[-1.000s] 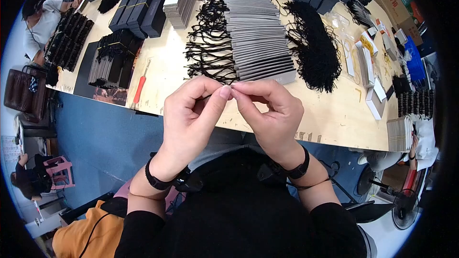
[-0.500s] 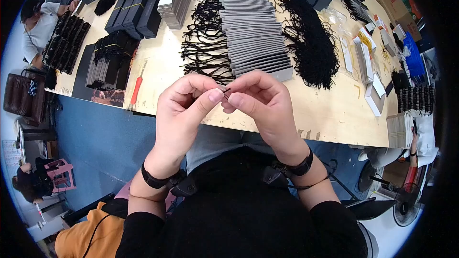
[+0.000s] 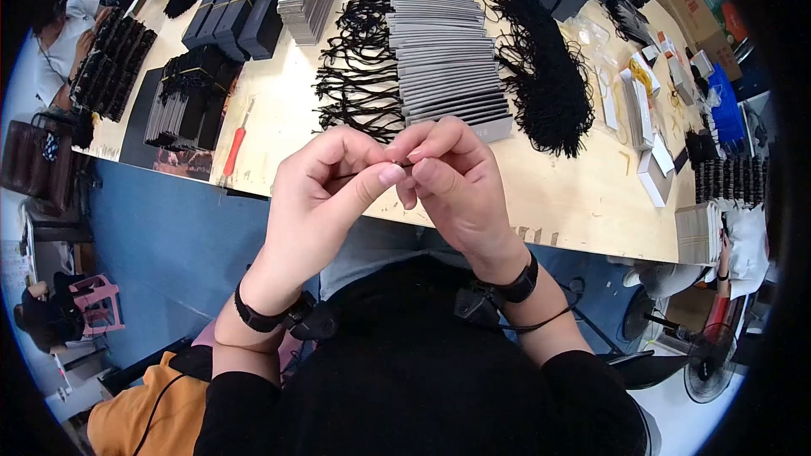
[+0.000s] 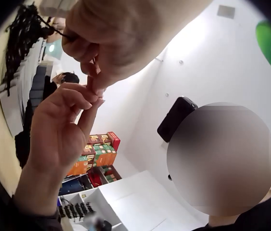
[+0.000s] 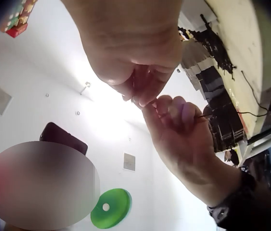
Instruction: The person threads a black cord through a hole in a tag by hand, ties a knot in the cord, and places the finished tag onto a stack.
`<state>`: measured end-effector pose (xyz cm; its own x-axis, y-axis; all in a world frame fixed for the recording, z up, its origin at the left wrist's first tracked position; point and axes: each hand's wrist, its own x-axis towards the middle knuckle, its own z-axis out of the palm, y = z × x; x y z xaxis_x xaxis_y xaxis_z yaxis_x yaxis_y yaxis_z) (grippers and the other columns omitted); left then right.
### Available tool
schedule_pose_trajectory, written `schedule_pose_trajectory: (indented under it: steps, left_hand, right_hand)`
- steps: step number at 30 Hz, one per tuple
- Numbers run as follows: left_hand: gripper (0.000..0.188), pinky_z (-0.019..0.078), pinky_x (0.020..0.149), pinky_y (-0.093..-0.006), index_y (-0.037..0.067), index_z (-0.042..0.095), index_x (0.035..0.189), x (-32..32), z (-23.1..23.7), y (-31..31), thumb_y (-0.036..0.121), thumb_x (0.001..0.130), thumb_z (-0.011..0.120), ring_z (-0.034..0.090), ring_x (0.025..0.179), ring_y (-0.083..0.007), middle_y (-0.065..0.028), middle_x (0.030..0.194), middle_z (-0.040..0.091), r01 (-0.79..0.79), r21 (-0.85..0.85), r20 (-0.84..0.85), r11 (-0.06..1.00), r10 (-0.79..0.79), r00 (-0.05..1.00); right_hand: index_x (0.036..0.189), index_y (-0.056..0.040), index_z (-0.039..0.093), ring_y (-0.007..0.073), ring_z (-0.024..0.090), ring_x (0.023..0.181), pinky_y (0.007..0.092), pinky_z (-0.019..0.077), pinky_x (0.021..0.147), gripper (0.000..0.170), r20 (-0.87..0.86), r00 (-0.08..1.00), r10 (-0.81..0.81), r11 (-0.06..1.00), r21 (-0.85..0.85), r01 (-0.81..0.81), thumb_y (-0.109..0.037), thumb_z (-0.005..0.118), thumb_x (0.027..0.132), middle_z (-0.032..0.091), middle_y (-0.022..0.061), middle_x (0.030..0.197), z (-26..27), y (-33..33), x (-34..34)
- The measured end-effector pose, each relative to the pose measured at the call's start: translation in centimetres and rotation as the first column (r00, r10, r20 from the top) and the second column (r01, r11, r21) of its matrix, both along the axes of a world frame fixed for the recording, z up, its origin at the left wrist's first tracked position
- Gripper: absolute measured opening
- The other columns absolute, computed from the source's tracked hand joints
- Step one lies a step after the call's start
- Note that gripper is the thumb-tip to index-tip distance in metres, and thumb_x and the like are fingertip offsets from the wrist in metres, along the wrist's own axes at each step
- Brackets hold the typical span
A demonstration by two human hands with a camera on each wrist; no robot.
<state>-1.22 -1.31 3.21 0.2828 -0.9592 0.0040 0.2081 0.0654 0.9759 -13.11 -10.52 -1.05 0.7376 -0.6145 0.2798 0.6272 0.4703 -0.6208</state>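
Note:
A thin black cord (image 3: 342, 176) shows between the two hands, above the table's near edge. The left hand (image 3: 317, 190) pinches it between thumb and curled fingers; in the right wrist view a length of cord (image 5: 251, 113) trails from that hand. Fingertip to fingertip with it, the right hand (image 3: 465, 194) pinches the cord's other part, its fingers bent. The fingers hide most of what lies between the tips. Just beyond the hands lie a row of grey flat pieces (image 3: 443, 51) and their black cords (image 3: 359, 76).
On the pale table (image 3: 279, 110) lie a red-handled tool (image 3: 236, 148), a heap of black cords (image 3: 545, 76), dark boxes (image 3: 262, 21) and a stack of white cards (image 3: 306, 0). White boxes (image 3: 655, 177) stand at the right. Another person (image 3: 63, 42) is at the far left.
Both hands have shifted slightly left in the head view. The right hand's fingers have changed their pinch, and some cord now shows between the left thumb and fingers.

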Motion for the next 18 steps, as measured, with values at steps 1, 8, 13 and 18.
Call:
schedule_pose_trajectory:
  steps: [1, 8, 13, 18]
  left_hand:
    - [0.006, 0.0380, 0.058, -0.0159, 0.001, 0.058, 0.083, -0.1, 0.2, 0.2, 0.005, 0.080, 0.061, 0.049, 0.067, -0.0040, 0.0002, 0.075, 0.056, -0.047, 0.010, 0.094, 0.999, 0.045, 0.994]
    - [0.017, 0.0290, 0.052, -0.0154, 0.001, 0.059, 0.091, 1.1, 2.7, 0.8, -0.002, 0.074, 0.060, 0.036, 0.060, -0.0031, 0.0016, 0.072, 0.039, 0.005, -0.093, 0.708, 0.996, 0.062, 0.703]
    - [0.009, 0.0298, 0.048, -0.0181, 0.003, 0.064, 0.082, 1.6, 2.4, 0.2, 0.001, 0.073, 0.063, 0.043, 0.058, -0.0050, 0.0003, 0.072, 0.050, 0.120, -0.079, 0.726, 0.990, -0.025, 0.688]
    - [0.006, 0.0298, 0.049, -0.0181, 0.003, 0.062, 0.080, 1.2, 2.0, 0.2, 0.001, 0.074, 0.062, 0.043, 0.059, -0.0052, -0.0006, 0.072, 0.049, 0.061, -0.102, 0.730, 0.993, 0.033, 0.683]
  right_hand:
    - [0.087, -0.0003, 0.054, 0.0112, 0.055, 0.071, 0.0220, 0.0475, 0.061, 0.010, -0.002, 1.000, 0.000, 1.000, -0.001, 0.000, -0.002, 0.060, 0.080, 0.059, 0.0145, 0.095, 0.1, -0.1, 0.0]
    - [0.086, -0.0012, 0.050, 0.0147, 0.061, 0.068, 0.0243, 0.0515, 0.060, 0.015, -0.203, 0.976, 0.077, 0.994, -0.054, -0.090, -0.002, 0.063, 0.077, 0.062, 0.0114, 0.077, 1.0, -1.1, -0.7]
    - [0.086, -0.0010, 0.049, 0.0142, 0.062, 0.066, 0.0233, 0.0523, 0.059, 0.022, -0.321, 0.934, 0.157, 0.981, -0.063, -0.186, -0.002, 0.067, 0.074, 0.063, 0.0102, 0.074, 1.3, -1.7, -1.0]
    - [0.086, -0.0009, 0.051, 0.0123, 0.061, 0.069, 0.0232, 0.0515, 0.063, 0.019, -0.322, 0.930, 0.175, 0.978, -0.052, -0.201, -0.002, 0.066, 0.075, 0.062, 0.0093, 0.077, 1.2, -1.4, -0.9]
